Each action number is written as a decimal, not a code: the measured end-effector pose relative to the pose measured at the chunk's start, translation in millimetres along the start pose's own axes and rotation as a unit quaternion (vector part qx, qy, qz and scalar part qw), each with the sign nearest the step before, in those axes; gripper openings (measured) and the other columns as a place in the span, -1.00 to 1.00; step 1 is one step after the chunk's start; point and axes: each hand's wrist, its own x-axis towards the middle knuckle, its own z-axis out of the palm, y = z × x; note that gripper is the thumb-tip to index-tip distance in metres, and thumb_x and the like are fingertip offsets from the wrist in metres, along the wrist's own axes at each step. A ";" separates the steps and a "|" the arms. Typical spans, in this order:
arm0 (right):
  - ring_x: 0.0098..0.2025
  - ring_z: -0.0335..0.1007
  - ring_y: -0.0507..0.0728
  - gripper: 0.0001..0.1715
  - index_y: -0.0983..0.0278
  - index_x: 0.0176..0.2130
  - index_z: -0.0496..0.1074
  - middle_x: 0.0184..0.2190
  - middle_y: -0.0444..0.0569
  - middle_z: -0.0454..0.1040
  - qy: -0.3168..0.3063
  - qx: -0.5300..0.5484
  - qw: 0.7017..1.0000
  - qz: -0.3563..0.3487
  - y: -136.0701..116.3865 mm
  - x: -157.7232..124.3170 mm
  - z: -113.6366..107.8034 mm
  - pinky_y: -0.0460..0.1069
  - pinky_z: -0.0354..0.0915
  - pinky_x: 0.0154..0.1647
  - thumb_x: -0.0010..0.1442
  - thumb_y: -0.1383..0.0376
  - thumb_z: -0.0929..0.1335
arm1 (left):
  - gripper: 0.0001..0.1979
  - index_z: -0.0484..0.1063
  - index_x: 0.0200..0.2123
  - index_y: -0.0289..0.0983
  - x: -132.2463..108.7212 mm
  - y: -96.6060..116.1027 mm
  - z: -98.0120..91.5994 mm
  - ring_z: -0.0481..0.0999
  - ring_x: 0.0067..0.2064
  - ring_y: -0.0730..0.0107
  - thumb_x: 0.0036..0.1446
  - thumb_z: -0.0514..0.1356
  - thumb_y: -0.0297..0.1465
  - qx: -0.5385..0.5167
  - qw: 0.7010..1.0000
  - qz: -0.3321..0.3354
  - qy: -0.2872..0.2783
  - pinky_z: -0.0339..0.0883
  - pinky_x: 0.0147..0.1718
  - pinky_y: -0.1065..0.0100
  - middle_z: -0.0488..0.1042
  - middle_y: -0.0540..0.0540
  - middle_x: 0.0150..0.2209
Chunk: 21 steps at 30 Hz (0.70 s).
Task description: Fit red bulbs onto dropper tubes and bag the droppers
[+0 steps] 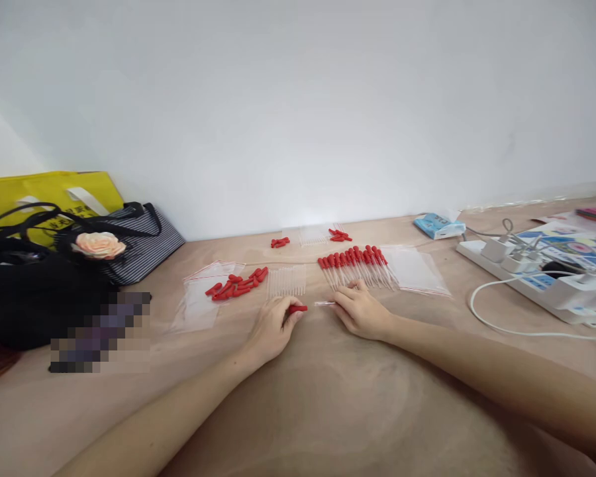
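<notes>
My left hand [273,326] rests on the tan table and pinches a small red rubber bulb [298,308], which points right. My right hand [360,308] pinches a thin clear glass tube [324,303] whose free end points left toward the bulb; a small gap separates them. Just beyond my left hand lie a row of bare clear tubes [287,281] and a loose heap of red bulbs [238,286]. Beyond my right hand lies a row of finished droppers with red bulbs [357,264].
Clear zip bags lie at left [201,298] and right [417,268]. More bulbs [280,242] and tubes [314,234] sit near the wall. Black and striped bags [44,278] fill the left. A white power strip [536,281] with cables and a tissue pack [438,225] lie right.
</notes>
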 end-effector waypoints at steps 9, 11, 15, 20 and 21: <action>-0.30 0.24 0.08 -0.79 0.30 -0.21 0.28 -0.36 -0.01 0.37 0.033 0.060 0.998 0.019 -9.7 6.7 9.9 0.02 0.05 -0.18 0.19 0.41 0.13 | -0.80 0.33 -0.19 -0.23 -1.1 -4.3 3.3 0.38 -0.19 0.29 0.16 -0.02 -0.35 0.004 1.000 0.030 0.002 0.20 -0.18 0.23 0.45 -0.06 -0.23; -0.28 0.26 0.08 -0.78 0.29 -0.20 0.28 -0.34 0.00 0.39 0.036 0.064 0.997 0.021 -10.3 4.2 9.8 0.03 0.05 -0.16 0.19 0.41 0.13 | -0.79 0.35 -0.21 -0.24 -1.7 -4.0 3.6 0.39 -0.20 0.29 0.17 -0.03 -0.35 0.003 1.000 0.028 0.000 0.21 -0.19 0.23 0.46 -0.07 -0.25; -0.28 0.28 0.07 -0.76 0.29 -0.18 0.30 -0.35 0.00 0.41 0.042 0.066 0.997 0.023 -9.9 1.3 10.4 0.04 0.05 -0.15 0.19 0.39 0.14 | -0.79 0.35 -0.26 -0.24 -2.3 -3.0 3.3 0.39 -0.23 0.30 0.17 -0.04 -0.35 -0.004 1.000 0.023 -0.001 0.22 -0.22 0.25 0.46 -0.07 -0.28; -0.36 0.29 0.05 -0.76 0.29 -0.17 0.33 -0.39 -0.03 0.43 0.061 0.054 0.997 0.001 -11.6 0.5 10.8 0.06 0.04 -0.14 0.17 0.39 0.17 | -0.79 0.35 -0.25 -0.24 -0.9 -3.7 4.2 0.39 -0.23 0.31 0.17 -0.04 -0.34 -0.005 1.000 0.021 -0.002 0.21 -0.22 0.26 0.46 -0.06 -0.29; -0.38 0.29 0.04 -0.75 0.29 -0.17 0.34 -0.41 -0.04 0.43 0.065 0.051 0.997 -0.004 -12.1 0.5 10.7 0.06 0.04 -0.15 0.17 0.39 0.17 | -0.78 0.35 -0.25 -0.25 -0.4 -3.8 4.4 0.39 -0.24 0.31 0.17 -0.04 -0.33 -0.005 1.000 0.017 -0.002 0.21 -0.22 0.26 0.46 -0.07 -0.29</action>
